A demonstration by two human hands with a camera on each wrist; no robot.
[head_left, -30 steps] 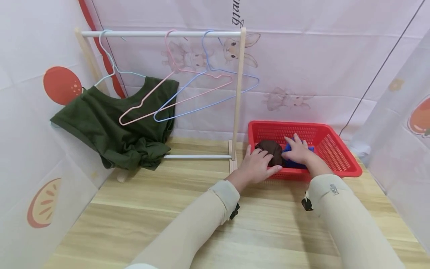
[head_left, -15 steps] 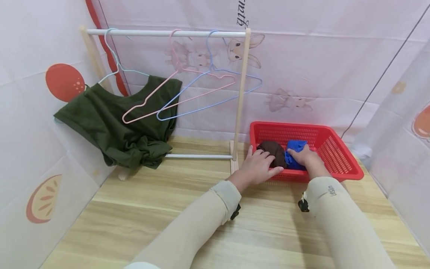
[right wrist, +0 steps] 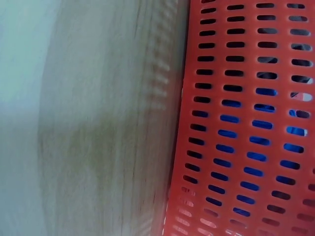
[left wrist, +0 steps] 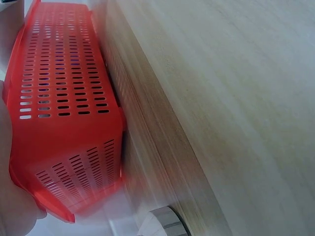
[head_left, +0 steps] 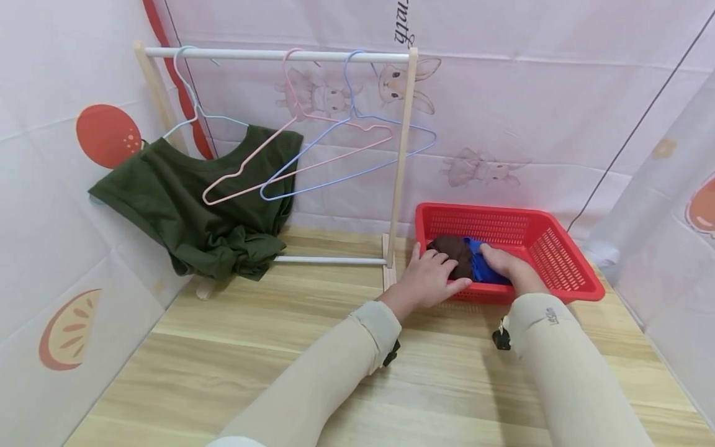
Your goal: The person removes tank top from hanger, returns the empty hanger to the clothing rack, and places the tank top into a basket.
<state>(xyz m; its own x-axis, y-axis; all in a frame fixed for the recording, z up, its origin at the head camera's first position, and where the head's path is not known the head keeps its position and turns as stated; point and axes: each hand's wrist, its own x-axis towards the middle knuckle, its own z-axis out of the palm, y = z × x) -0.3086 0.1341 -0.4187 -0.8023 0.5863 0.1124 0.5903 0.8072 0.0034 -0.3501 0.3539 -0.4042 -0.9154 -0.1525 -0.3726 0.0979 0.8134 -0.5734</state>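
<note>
In the head view, my left hand [head_left: 427,279] rests over the front left corner of the red basket [head_left: 575,264], fingers spread on the rim and on a bundled dark brown cloth [head_left: 449,245]. The thumb lies along the front rim. My right hand [head_left: 505,264] reaches into the basket and holds a crumpled blue cloth [head_left: 485,268]; its thumb shows on top and the other fingers are hidden. The blue cloth lies against the brown one. Through the slots of the basket wall [right wrist: 231,73], blue fabric shows in the right wrist view.
Left of the basket stands a clothes rack [head_left: 399,167] with a white bar. A dark green shirt [head_left: 195,198] hangs on a mint hanger [head_left: 195,102]; beside it are a pink hanger [head_left: 240,167] and a blue hanger [head_left: 352,118]. All stand on a wooden table [head_left: 251,347].
My right hand has gone from spread above the blue cloth to holding it down in the basket, and the cloth has shifted left against the brown one. My left hand has stayed in place.
</note>
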